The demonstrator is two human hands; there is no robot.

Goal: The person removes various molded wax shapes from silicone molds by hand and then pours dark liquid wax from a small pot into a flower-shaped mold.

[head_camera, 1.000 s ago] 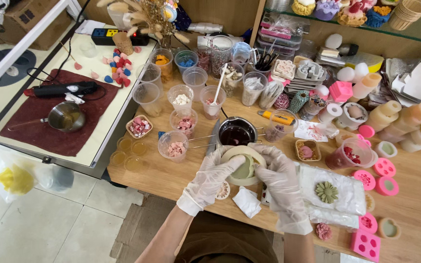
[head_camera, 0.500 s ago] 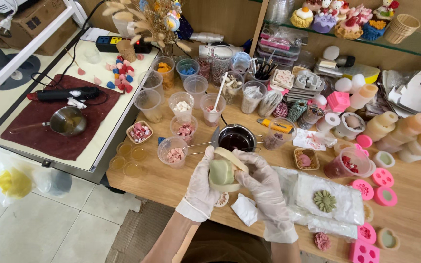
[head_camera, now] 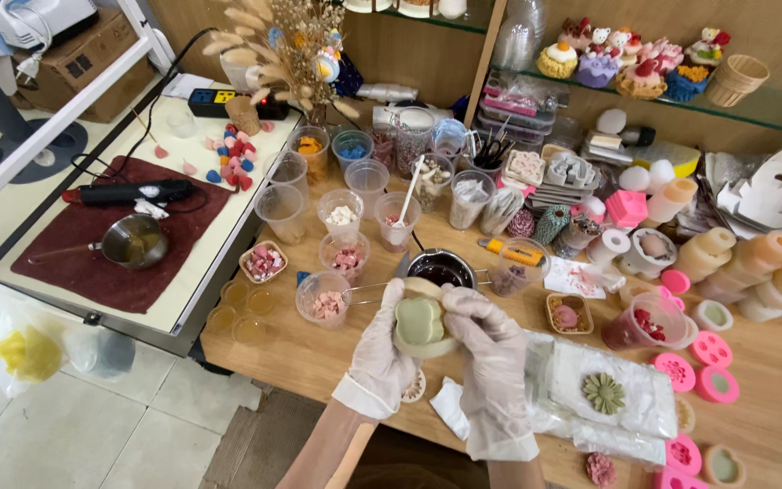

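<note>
Head view only. Both gloved hands raised over front edge of wooden worktable [head_camera: 319,349], cream round silicone mould [head_camera: 421,328] pinched between them, tilted so open face points up at camera, pale green cast piece [head_camera: 419,321] seated in cavity. Left hand [head_camera: 382,349] cupped against mould's left side, fingers closed on rim, thumb along edge; right hand [head_camera: 491,349] wrapped round right side, fingers curled tight on rim and backing, likely squeezing or flexing soft wall around green piece. Mould held clear of tabletop, just in front of small dark melting pot [head_camera: 441,268], pot's wire handle stretching left toward clear cup of pink chips [head_camera: 323,297]. Behind pot, cluster of clear plastic cups [head_camera: 346,204] with chips and beads, white spoon standing in one. Right of pot, plastic-wrapped white slab [head_camera: 613,385] with green flower casting [head_camera: 605,392] on top, kept near mould hands; pink silicone moulds [head_camera: 708,349] scattered beyond. Crumpled white tissue [head_camera: 452,405] below mould, under hands. Far left of pot, dark red cloth [head_camera: 110,240] on cream surface carrying steel saucepan [head_camera: 135,240] and black heat gun [head_camera: 128,192], probably as heat-safe pad. Shelf behind pot crowded with cake-shaped candles [head_camera: 631,56].
</note>
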